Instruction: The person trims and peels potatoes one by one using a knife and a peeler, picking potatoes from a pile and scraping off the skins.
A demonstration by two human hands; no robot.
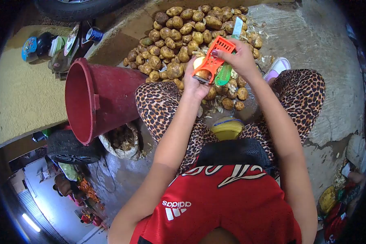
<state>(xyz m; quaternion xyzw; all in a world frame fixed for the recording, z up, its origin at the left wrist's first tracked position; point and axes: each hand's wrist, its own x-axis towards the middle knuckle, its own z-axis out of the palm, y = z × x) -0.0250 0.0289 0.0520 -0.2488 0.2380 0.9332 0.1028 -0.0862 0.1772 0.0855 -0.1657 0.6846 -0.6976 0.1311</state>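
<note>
My left hand [194, 83] is closed around a partly peeled potato [198, 63], with pale flesh showing at its upper end and brown skin lower down. An orange peeler [216, 57] lies over the potato, its metal blade end near my left fingers. Gripping that peeler is my right hand [243, 60], which also has a green-handled knife [223, 75] in it. The knife's blade points up and away, beyond my fingers. Right behind both hands spreads a big heap of unpeeled potatoes [175, 42] on the floor.
A large red bucket [110, 97] lies tipped at my left, beside a white sack [128, 146]. Between my legs is a yellow container [227, 129]. Peelings are scattered round the heap. A tyre [73, 146] and a raised ledge [28, 97] stand left; other people appear lower left.
</note>
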